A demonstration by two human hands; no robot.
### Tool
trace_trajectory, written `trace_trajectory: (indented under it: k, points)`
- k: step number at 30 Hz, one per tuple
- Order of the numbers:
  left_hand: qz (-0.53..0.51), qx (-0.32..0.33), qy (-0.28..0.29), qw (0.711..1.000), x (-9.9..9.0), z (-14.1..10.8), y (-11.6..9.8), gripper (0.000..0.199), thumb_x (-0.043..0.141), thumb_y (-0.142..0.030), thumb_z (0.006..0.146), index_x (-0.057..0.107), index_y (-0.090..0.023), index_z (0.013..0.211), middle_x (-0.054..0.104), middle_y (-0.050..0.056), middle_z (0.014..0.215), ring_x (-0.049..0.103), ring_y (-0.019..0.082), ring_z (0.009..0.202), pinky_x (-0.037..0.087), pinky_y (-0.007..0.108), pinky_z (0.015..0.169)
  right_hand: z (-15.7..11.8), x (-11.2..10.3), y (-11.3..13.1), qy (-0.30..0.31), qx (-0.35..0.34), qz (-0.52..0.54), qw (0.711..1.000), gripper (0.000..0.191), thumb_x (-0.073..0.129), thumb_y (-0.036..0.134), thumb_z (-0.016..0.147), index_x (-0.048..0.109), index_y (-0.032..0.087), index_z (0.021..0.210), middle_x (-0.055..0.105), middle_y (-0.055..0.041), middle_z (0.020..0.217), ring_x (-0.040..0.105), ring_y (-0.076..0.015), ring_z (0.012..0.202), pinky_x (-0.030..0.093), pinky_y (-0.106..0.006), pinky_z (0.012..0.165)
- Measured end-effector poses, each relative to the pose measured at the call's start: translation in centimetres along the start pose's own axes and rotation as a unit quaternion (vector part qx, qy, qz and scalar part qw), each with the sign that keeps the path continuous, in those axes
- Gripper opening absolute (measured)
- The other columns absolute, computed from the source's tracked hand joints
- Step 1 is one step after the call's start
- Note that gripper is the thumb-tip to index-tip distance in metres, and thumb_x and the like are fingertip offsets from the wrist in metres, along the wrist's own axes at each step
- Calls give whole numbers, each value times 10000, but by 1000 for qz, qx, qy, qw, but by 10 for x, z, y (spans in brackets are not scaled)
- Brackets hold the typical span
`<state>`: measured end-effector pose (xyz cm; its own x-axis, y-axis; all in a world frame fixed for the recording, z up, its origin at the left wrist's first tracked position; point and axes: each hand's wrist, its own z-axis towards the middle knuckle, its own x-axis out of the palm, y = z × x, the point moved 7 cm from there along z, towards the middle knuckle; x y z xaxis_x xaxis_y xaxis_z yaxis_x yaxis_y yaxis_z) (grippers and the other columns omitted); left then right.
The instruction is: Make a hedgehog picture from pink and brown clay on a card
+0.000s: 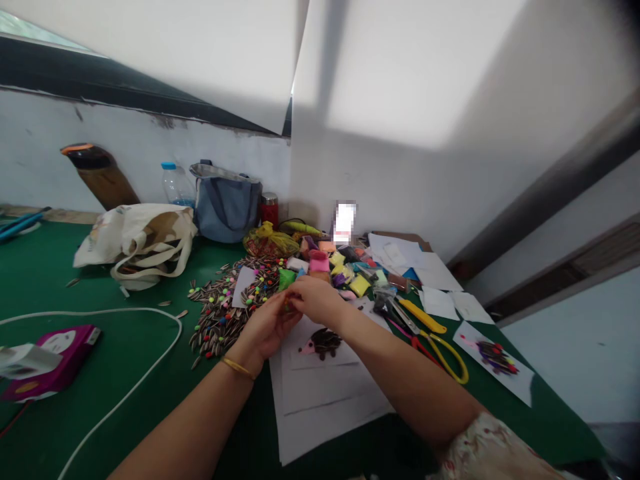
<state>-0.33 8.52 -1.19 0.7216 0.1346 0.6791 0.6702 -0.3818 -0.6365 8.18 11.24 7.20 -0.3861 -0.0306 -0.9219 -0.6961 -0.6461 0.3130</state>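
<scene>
Canvas tote point(135, 240), blue handbag point(226, 208), water bottle point(175, 187)

left hand: 1 point(265, 327) | right hand: 1 point(316, 300) | gold bangle: 1 point(238, 368) | canvas tote: 1 point(143, 243) | blue bag: 1 point(225, 210) | water bottle: 1 point(176, 187)

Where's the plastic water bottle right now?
In the head view, the plastic water bottle stands by the far wall, left of the blue-grey bag and behind the cream tote bag.

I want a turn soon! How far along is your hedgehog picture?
The hedgehog already has a pink face and dark back. Your left hand and right hand are pinching something small and green. Maybe left to do: the other picture has bright dots on its back, and this one shows none yet.
</scene>
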Motion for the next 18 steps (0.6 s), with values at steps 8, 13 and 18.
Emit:
trace_trajectory:
  k: [8,13,18]
  points:
    - [-7,0,-3,1000,-3,3,0,161,492,-120,931,637,-138,1000,732,79,924,725,155,770,609,248,690,-2,-13,-11,-7,52,133,990,375,418,159,915,633,183,1222,709,-56,1086,639,-169,988,473,-279,885]
    - [-1,-9,-3,1000,0,-1,-2,154,498,-152,935,629,-135,1015,731,95,910,733,183,804,613,243,672,-3,-5,-22,35,103,319,941,444,400,144,895,578,219,1295,714,-28,1082,666,-151,936,537,-259,772]
    - [2,13,-32,999,-4,-1,-8,113,515,-173,930,596,-141,1004,722,99,844,735,207,812,615,252,646,0,-21,-52,-57,141,217,964,388,323,148,941,611,180,1199,717,-49,1028,668,-135,923,526,-243,762]
